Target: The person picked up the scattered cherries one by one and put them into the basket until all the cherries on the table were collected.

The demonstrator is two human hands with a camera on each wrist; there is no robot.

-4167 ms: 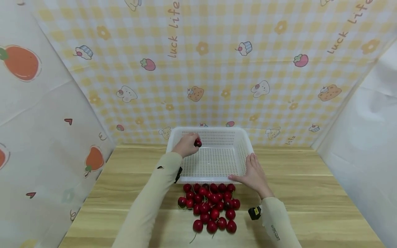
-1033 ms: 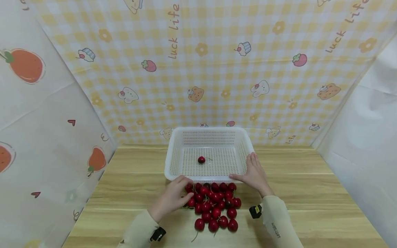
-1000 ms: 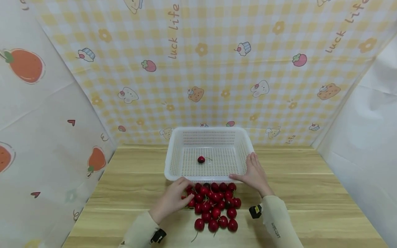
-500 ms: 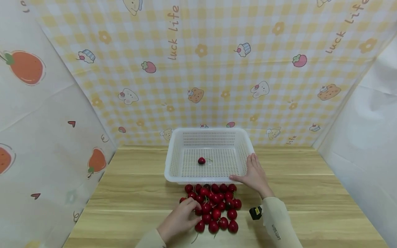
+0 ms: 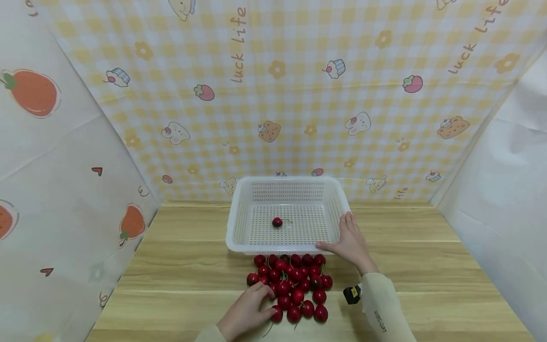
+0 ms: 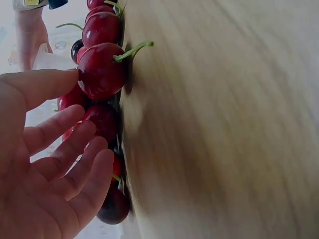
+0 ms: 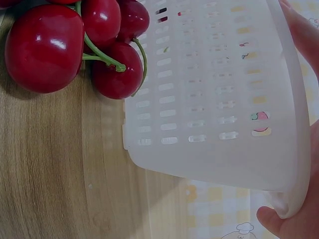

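Observation:
A white perforated plastic basket (image 5: 249,247) stands on the table. One cherry (image 5: 277,222) with its stem lies on the basket floor. In front of it, several dark red cherries (image 5: 295,273) form a loose pile, some with green stems. My left hand (image 5: 245,311) is at the pile's near left side. In the left wrist view its thumb touches a stemmed cherry (image 6: 102,72), while the loosely bent fingers are beside other cherries without closing round any. My right hand (image 5: 352,242) holds the basket's front right corner, thumb on the front rim and fingers along the right side.
The wood-grain table (image 5: 410,285) extends to both sides of the pile. Behind the basket rises a yellow checked cloth (image 5: 299,104). White printed cloth (image 5: 72,156) hangs at the left, and plain white cloth (image 5: 504,171) at the right.
My left hand set a cherry in the basket, went back to the pile's left edge, then moved nearer me to its front left cherries. The right hand has stayed on the basket.

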